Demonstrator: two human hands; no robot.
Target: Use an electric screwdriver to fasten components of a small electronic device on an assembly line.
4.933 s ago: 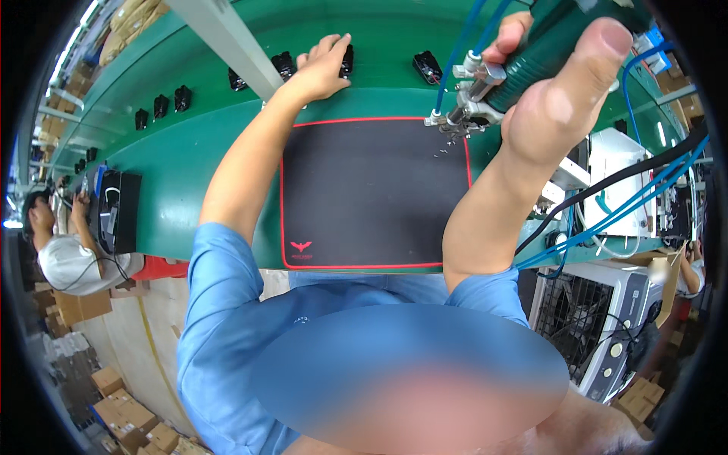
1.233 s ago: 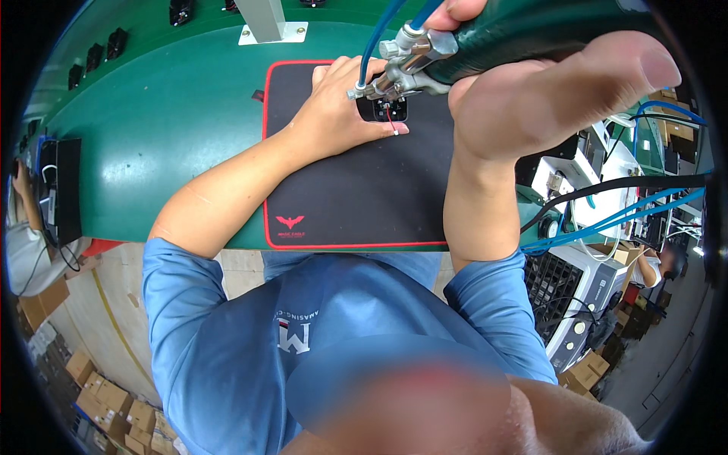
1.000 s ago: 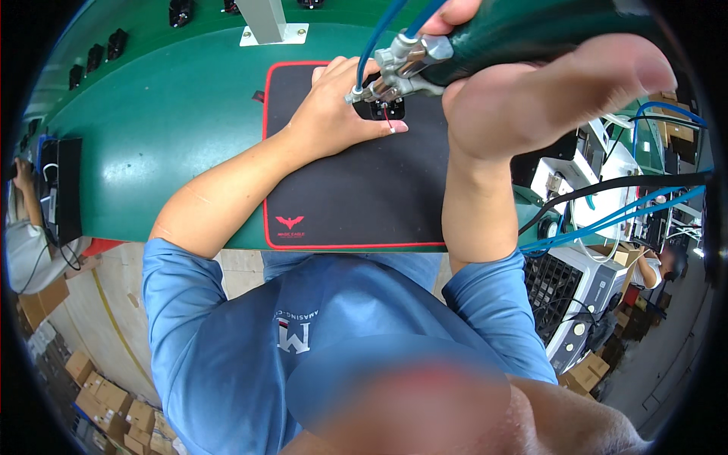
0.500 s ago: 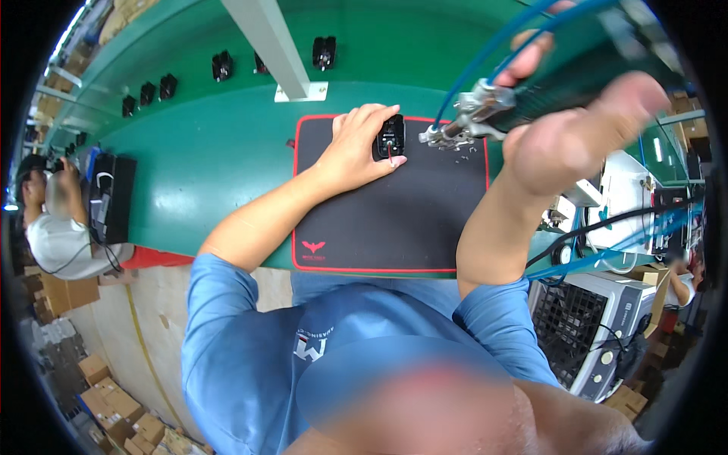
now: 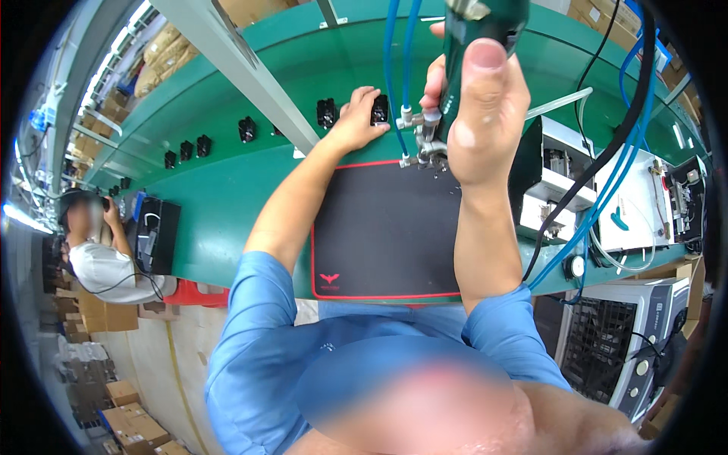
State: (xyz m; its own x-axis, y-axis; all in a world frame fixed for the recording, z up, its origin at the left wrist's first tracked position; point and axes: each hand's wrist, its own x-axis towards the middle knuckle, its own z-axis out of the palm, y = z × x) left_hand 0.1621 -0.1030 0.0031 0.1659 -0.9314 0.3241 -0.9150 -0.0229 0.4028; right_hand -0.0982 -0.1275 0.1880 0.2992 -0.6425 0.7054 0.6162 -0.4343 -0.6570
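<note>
My left hand (image 5: 358, 125) reaches to the green bench beyond the mat, its fingers and thumb closed around the left side of a small black part (image 5: 381, 111). Just left of that hand stands another black part (image 5: 327, 114) of the same shape. Raised above the mat's right side, my right hand (image 5: 489, 114) is wrapped around the dark handle of an air screwdriver (image 5: 449, 95). Its metal nose points down, and blue hoses run up from its fittings. The nose hangs over the far edge of the black, red-bordered mat (image 5: 387, 235), apart from the black part. Tiny silvery bits show by the nose.
A grey post (image 5: 250, 83) rises from the bench left of my left hand. More black parts (image 5: 247, 129) line the bench beyond it. On the right stand white-and-black equipment (image 5: 557, 174), cables and hoses (image 5: 607, 189), and an air cooler (image 5: 622, 341). A person (image 5: 98, 250) sits far left.
My left hand has carried the black part from the mat to the bench beyond it. My right hand has swung the screwdriver leftward and more upright. The whole view has shifted.
</note>
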